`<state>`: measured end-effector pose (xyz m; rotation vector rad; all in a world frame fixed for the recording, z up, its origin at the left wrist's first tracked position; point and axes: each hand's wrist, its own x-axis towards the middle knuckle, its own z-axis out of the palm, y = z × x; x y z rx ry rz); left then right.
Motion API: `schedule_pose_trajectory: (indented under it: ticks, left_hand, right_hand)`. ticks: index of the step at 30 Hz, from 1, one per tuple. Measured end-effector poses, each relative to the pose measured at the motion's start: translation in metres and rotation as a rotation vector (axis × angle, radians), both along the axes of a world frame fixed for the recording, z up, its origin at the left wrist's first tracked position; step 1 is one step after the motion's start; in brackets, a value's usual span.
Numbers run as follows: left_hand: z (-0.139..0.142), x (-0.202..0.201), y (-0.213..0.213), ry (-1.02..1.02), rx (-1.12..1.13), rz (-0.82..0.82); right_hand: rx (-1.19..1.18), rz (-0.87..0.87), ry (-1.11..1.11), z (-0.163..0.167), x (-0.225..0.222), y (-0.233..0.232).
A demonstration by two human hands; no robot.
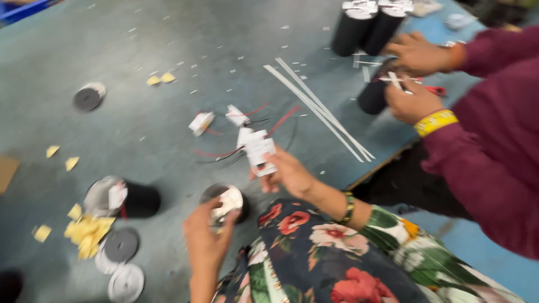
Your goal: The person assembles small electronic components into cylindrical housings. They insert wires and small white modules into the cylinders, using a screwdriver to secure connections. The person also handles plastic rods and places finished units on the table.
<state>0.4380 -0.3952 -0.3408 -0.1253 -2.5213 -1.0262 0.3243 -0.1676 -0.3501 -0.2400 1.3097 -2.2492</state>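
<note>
Your right hand (289, 174) pinches a small white module (260, 152) just above the desk (168, 67), near its front edge, red and black wires (224, 154) trailing from it. Your left hand (205, 238) curls its fingers onto the silvery top of a black cylinder (227, 202) standing right beside it. More white modules (201, 122) lie loose beyond. Left, another black cylinder (132, 199) lies on its side by yellow paper scraps (87, 230) and grey discs (120, 245). White strips (320, 109) cross the desk toward a co-worker's hands (412, 104), busy on their own cylinder.
</note>
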Motion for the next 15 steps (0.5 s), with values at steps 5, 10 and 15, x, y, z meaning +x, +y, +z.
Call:
schedule_pose_trajectory:
  ticks: [5,10,15]
  left_hand:
    - [-0.012,0.012,0.0,-0.189,-0.294,-0.082]
    - [-0.004,0.028,-0.022,-0.208,-0.3,-0.153]
    - [0.01,0.034,-0.022,-0.102,-0.041,-0.019]
  right_hand:
    - [-0.167,0.12,-0.001,0.014,-0.003,0.019]
    - [-0.099,0.137,0.041,0.017,-0.002,0.02]
    - [-0.008,0.149,0.06,0.01,-0.004,0.011]
